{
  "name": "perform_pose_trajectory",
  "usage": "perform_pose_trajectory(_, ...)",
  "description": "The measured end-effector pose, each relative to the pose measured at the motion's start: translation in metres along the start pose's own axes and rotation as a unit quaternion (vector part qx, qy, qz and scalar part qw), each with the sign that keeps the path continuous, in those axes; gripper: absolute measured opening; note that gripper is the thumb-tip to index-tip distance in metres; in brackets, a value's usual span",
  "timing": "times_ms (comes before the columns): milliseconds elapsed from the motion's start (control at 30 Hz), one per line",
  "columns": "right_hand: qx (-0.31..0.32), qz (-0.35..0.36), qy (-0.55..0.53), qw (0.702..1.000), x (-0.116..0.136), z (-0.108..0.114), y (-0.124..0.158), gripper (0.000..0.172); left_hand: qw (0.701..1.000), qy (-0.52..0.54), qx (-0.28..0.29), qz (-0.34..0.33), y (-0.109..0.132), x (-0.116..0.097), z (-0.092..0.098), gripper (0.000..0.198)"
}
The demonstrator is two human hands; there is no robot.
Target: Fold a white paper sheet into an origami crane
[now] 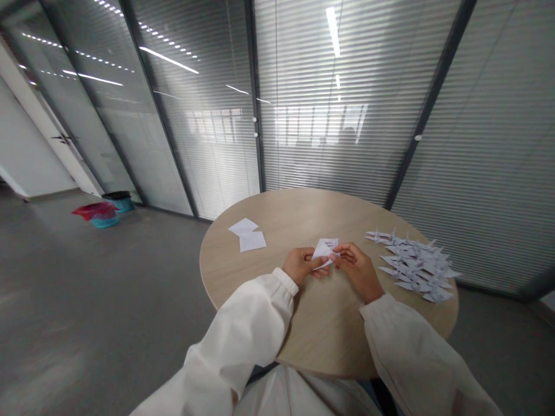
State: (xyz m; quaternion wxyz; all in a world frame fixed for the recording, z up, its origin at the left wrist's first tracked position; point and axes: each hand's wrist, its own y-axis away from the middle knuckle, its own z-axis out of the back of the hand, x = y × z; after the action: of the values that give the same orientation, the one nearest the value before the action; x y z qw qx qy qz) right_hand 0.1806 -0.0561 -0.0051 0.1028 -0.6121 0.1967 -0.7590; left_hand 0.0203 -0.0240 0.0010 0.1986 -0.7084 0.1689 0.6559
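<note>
Both of my hands meet over the middle of a round wooden table [312, 323]. My left hand [301, 266] and my right hand [358, 268] each pinch a small folded white paper [325, 249] between them, just above the tabletop. The fingers of both hands are closed on its edges. I wear white sleeves. To the right of my right hand lies a pile of several folded white paper cranes [414, 263]. To the left, further back, lie two flat white paper squares [248, 235].
Glass partition walls with blinds stand behind the table. On the grey floor at the far left are a red and teal bin [99, 214] and a dark bin [118, 199]. The table's front edge is near my body.
</note>
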Motion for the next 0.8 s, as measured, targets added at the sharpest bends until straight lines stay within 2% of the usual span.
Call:
perform_pose_trajectory(167,0.012,-0.007,-0.005,1.000,0.0002,0.0008,-0.0005,0.025,1.000,-0.007,0.002,-0.005,-0.0003,0.0014,-0.0001,0.046)
perform_pose_trajectory(567,-0.016,-0.023,0.013,1.000,0.0046,0.0009,0.0013,0.030,1.000,0.001,0.026,0.005,-0.0029,0.0050,0.0006,0.048)
perform_pose_trajectory(800,-0.010,-0.021,-0.010,1.000,0.0044,0.0001,0.0011,0.029,1.000,0.006,0.024,0.010,-0.0017,0.0033,0.0001,0.049)
